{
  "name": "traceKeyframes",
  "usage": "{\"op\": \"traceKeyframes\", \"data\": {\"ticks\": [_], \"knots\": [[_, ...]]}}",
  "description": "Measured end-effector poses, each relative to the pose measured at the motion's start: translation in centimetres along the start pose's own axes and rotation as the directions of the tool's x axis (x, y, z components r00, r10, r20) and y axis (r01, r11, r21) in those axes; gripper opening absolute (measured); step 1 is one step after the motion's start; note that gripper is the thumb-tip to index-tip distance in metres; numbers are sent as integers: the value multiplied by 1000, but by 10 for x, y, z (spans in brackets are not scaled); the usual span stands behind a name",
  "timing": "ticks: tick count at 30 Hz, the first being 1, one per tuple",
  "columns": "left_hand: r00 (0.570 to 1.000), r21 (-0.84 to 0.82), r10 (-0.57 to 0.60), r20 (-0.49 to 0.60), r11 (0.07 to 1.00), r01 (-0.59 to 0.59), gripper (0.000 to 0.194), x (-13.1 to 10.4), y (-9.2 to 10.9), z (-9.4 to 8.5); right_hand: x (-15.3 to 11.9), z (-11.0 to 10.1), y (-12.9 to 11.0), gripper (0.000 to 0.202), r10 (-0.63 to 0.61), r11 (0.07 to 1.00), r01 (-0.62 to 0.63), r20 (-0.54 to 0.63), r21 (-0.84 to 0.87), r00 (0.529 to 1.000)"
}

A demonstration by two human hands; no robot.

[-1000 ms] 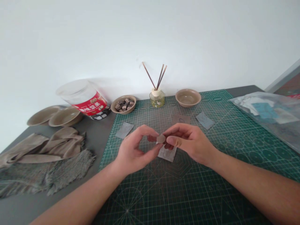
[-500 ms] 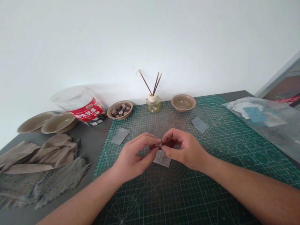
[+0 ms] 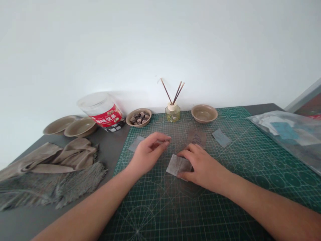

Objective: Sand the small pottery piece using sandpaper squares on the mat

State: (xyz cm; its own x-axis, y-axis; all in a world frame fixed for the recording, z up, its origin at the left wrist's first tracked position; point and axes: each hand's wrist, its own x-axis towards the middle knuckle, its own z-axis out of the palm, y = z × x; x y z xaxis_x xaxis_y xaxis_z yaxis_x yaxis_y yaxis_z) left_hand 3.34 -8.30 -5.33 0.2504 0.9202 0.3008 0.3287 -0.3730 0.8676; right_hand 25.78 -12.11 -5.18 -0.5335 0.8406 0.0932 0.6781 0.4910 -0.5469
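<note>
My right hand [image 3: 200, 164] has its thumb and fingers on the edges of a small grey cloth piece [image 3: 175, 164] that lies on the green cutting mat [image 3: 150, 207]. To the left, my left hand [image 3: 152, 149] hovers over the mat with thumb and fingertips close together; whether something small sits between them is hidden. Partly behind my left hand lies another grey piece [image 3: 136, 143]. A brown piece with a drawn mark [image 3: 196, 138] is just beyond my right hand, and a grey-blue piece [image 3: 221, 138] lies to its right.
A bowl of small blocks [image 3: 139, 117], a reed diffuser [image 3: 172, 113] and a bowl [image 3: 204, 113] stand along the wall. At left are a plastic tub [image 3: 107, 115], two bowls [image 3: 81, 128] and crumpled cloths [image 3: 75, 157]. A plastic bag [image 3: 288, 130] lies at right.
My hands have parted. My right hand has come down onto the grey piece, while my left hand has moved off from it. The view has shifted, so the scene sits further right.
</note>
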Motion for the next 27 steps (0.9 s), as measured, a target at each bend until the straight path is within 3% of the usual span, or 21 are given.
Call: {"op": "traceKeyframes", "data": {"ticks": [6,11,15,18,20,23,27], "knots": [[997,146,64,52,987,-71,15,0,0,-2,0,-7,-3,42,41,990,-53,95,134,995],[999,165,39,7,985,-40,18,0,1,-2,3,-12,-6,14,55,948,-62,33,313,998],[999,168,49,7,985,-50,17,0,2,-1,3,-14,-6,28,88,933,-50,-90,357,992],[1000,149,1,10,989,-2,18,0,1,0,3,-15,-3,44,116,943,-90,-64,321,991],[999,119,-39,21,992,37,18,0,1,1,4,-16,-1,37,138,935,-112,-54,337,989],[997,52,-69,47,996,66,17,0,2,2,6,-19,2,11,165,931,-125,-89,344,982],[994,-40,-72,86,996,75,13,-2,8,4,7,-21,4,18,172,910,-99,-151,403,973]]}}
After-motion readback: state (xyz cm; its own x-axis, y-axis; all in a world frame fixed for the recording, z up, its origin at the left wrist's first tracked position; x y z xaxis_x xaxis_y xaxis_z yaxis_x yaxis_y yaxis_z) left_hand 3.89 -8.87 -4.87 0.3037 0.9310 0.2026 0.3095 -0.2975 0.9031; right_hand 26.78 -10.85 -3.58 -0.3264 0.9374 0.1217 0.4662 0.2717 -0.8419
